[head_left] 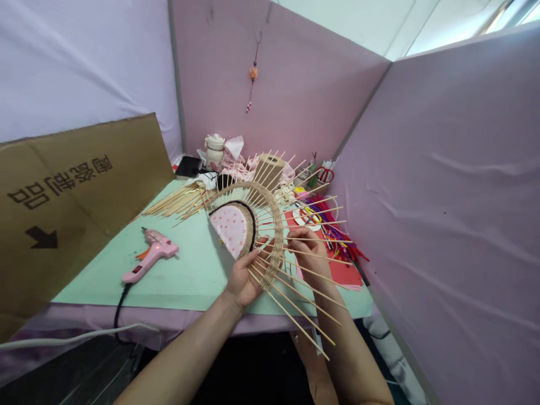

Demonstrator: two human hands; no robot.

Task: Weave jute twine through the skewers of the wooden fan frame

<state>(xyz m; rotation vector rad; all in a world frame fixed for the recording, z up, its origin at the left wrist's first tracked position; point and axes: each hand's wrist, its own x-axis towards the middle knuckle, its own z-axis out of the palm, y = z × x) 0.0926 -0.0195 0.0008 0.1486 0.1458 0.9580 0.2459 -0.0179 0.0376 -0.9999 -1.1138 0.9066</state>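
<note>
A half-round fan frame [277, 230] of thin wooden sticks is held up over the table, its sticks spreading outward through a woven band of tan twine. At its centre sits a pink half-disc [231, 225] with darker pink spots, edged by tan twine and a black line. My left hand [245, 278] grips the frame near its lower inner side, thumb on the front and fingers behind the sticks. Just outside the band, my right hand [310, 250] pinches at one of the sticks; whether twine is also between the fingertips I cannot tell.
A pink glue gun [152, 256] lies on the pale green table cover [189, 281] at the left, its cord over the front edge. Loose sticks [179, 201] are behind it. A cardboard panel [80, 202] stands left. Red sheets [348, 274] and colourful pipe cleaners [333, 225] lie right.
</note>
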